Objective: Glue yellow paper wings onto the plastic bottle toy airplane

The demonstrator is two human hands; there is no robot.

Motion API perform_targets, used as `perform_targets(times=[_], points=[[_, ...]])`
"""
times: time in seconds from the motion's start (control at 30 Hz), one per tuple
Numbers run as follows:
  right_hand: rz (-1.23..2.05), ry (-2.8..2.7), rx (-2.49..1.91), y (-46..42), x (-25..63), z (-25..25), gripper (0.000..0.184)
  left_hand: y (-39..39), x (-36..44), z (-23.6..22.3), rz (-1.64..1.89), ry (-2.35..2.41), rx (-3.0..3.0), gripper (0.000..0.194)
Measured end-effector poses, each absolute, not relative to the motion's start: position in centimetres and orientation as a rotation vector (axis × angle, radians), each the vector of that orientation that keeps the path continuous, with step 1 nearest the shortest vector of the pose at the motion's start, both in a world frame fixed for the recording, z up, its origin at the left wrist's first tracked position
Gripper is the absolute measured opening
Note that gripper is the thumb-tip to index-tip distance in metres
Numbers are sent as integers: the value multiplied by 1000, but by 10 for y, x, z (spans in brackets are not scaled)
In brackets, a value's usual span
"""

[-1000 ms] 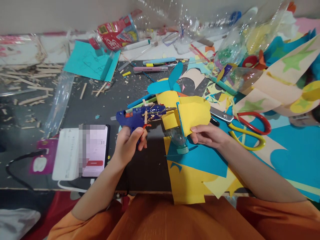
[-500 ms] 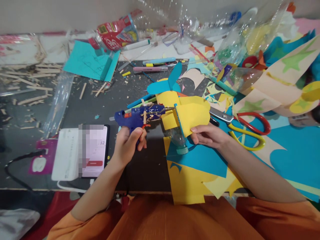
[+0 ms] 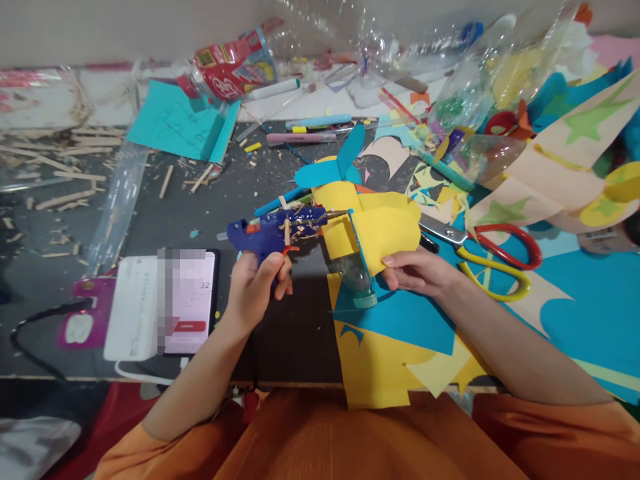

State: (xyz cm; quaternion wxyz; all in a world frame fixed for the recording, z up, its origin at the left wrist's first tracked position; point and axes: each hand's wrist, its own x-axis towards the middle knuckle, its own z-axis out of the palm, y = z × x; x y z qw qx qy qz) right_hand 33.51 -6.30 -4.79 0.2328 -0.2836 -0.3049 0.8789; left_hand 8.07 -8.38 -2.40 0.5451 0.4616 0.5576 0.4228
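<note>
My left hand (image 3: 263,283) is wrapped round the handle of a blue glue gun (image 3: 280,230), with wood bits stuck along its barrel. The nozzle points right, at the upper left edge of a yellow paper piece (image 3: 387,233); whether it touches cannot be seen. Thumb and fingers of my right hand (image 3: 413,270) pinch that piece by its lower edge. It stands out from a model made of a clear plastic bottle (image 3: 357,280), partly wrapped in yellow paper, with a pale green cap. A blue paper propeller shape (image 3: 330,170) sits at the model's far end.
Red-and-yellow scissors (image 3: 495,260) lie right of my right hand. Blue and yellow paper sheets (image 3: 400,323) spread beneath the model. A phone (image 3: 193,307) and white power bank (image 3: 131,310) lie at left. Wood sticks, markers, paper scraps and plastic bottles (image 3: 235,63) cover the back.
The glue gun has shifted very slightly to the left. My right hand and the yellow paper have hardly moved.
</note>
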Motion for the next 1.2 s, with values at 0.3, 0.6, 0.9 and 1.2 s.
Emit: perform_targets(times=[0.3, 0.6, 0.9, 1.2], points=[[2415, -854, -795, -64, 336, -49, 27, -85, 79, -24, 979, 1291, 1118, 33], [2420, -840, -792, -63, 336, -50, 28, -86, 79, -25, 949, 1308, 1159, 35], [2428, -880, -762, -63, 337, -49, 28, -82, 80, -24, 992, 1343, 1092, 30], [2374, -851, -828, -61, 341, -53, 30, -70, 81, -8, 1400, 1410, 596, 21]])
